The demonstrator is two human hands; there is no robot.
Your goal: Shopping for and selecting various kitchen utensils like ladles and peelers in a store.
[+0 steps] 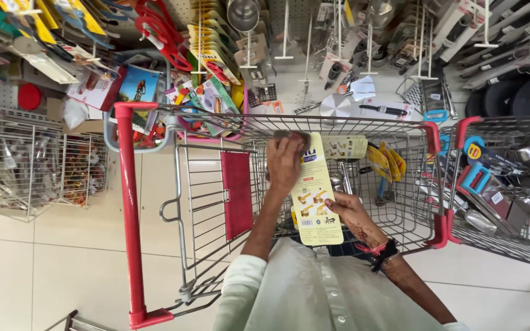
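Observation:
I hold a long yellow carded package point(316, 202) over a wire shopping cart point(216, 184) with red trim. My left hand point(284, 162) grips the card's far end near the cart's far rim. My right hand point(352, 216) pinches the near right edge of the same card. The card's back faces up, with small pictures on it. Inside the cart lie more yellow packaged items point(387, 162) and a few metal utensils point(341, 181).
Shop shelves and peg hooks full of kitchen tools, scissors point(161, 30) and packaged goods fill the far side. Wire baskets point(26, 171) stand at the left. A second wire cart point(510, 184) with metal ware is at the right. Pale tile floor point(50, 263) lies below.

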